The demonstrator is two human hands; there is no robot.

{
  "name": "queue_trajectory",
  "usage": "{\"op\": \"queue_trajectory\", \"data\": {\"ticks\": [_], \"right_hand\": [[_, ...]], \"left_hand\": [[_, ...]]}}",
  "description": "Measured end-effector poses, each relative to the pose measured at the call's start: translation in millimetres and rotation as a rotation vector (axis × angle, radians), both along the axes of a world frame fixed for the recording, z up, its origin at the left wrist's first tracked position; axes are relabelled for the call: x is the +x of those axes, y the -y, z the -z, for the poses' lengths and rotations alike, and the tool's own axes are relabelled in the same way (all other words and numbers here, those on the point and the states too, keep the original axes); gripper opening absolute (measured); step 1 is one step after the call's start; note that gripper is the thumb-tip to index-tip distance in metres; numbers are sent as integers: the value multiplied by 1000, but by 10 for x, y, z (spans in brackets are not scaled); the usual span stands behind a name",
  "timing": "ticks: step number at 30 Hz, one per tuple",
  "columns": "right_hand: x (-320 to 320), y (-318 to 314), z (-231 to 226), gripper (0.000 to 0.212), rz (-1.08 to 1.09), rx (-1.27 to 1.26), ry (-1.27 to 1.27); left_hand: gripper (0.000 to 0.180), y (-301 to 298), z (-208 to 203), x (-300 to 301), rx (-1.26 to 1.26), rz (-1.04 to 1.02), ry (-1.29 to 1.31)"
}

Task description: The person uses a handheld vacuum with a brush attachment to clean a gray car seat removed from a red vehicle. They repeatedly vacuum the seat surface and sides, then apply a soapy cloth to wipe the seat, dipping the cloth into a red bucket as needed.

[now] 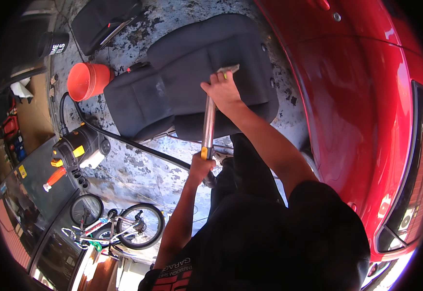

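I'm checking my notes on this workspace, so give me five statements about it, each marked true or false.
1. The right hand grips the metal tube near its upper end. True.
2. The left hand is free of any object. False: the left hand is closed around the lower end of the metal tube.
3. An orange bucket stands beside the dark seat. True.
4. The car body on the right side of the picture is blue. False: the car body is red.
5. A black hose runs across the floor area toward the left hand. True.
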State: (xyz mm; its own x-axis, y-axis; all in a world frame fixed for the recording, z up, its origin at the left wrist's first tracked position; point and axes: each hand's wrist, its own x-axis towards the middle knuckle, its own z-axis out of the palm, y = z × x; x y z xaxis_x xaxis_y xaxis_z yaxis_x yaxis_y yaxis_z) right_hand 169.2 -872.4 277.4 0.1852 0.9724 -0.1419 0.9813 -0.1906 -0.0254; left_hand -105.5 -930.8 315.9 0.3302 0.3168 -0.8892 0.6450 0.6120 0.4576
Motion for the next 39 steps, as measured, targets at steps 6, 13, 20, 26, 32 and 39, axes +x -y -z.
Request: {"op": "queue_trajectory", "data": {"ticks": [6, 13, 20, 26, 32, 39], "right_hand": [[-379, 420, -2, 19, 31, -27, -27], [-854, 943, -27, 19, 41, -18, -55], [-622, 987, -743, 18, 66, 132, -115], [610, -237, -637, 19, 51, 314, 103], [984, -243, -472, 27, 60, 92, 117], [384, 550, -498, 24, 128, 83, -11]], "left_hand": [[14, 305, -212, -321, -69, 2, -38], [14, 660, -424, -810, -109, 89, -158], [32, 600, -1002, -864, 98, 203, -105], [48, -278, -379, 482, 251, 14, 112], [16, -371, -134, 942, 275, 133, 86], [17, 272, -458, 358, 290, 215, -2]]}}
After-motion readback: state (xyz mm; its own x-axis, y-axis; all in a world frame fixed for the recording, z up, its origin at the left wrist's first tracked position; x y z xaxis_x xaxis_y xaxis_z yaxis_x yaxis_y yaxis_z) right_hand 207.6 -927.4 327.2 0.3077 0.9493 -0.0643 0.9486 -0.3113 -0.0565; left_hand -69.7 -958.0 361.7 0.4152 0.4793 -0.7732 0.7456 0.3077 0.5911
